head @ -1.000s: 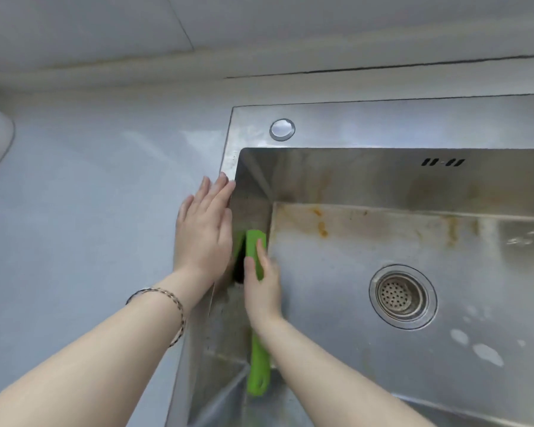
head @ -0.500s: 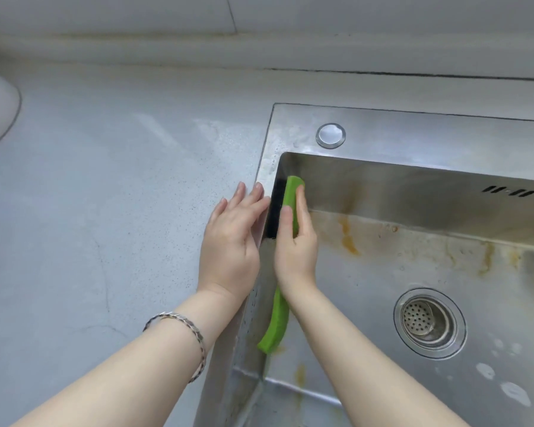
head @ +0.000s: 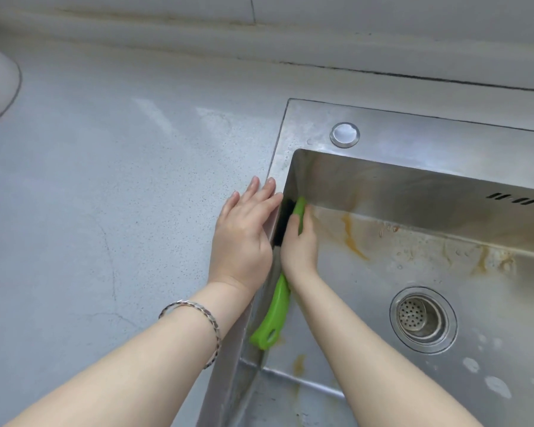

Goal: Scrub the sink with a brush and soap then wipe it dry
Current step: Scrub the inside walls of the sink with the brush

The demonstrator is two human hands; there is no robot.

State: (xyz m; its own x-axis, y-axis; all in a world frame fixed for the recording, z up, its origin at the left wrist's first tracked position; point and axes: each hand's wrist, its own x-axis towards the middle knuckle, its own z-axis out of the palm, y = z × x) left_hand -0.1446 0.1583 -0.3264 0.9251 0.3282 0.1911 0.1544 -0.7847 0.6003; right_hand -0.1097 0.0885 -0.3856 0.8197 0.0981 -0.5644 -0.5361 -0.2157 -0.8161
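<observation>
Brush (head: pixel 278 312) in right hand (head: pixel 299 245), apparently against sink (head: pixel 413 186)

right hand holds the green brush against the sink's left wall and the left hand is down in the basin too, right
No: in the head view the left hand lies flat outside the basin, on the countertop and the sink rim. The right hand does hold the green brush against the left wall.

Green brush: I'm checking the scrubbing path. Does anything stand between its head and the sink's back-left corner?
Nothing visible does. The right hand holds the green brush against the left sink wall, bare to that corner; the left hand rests at the rim.
</observation>
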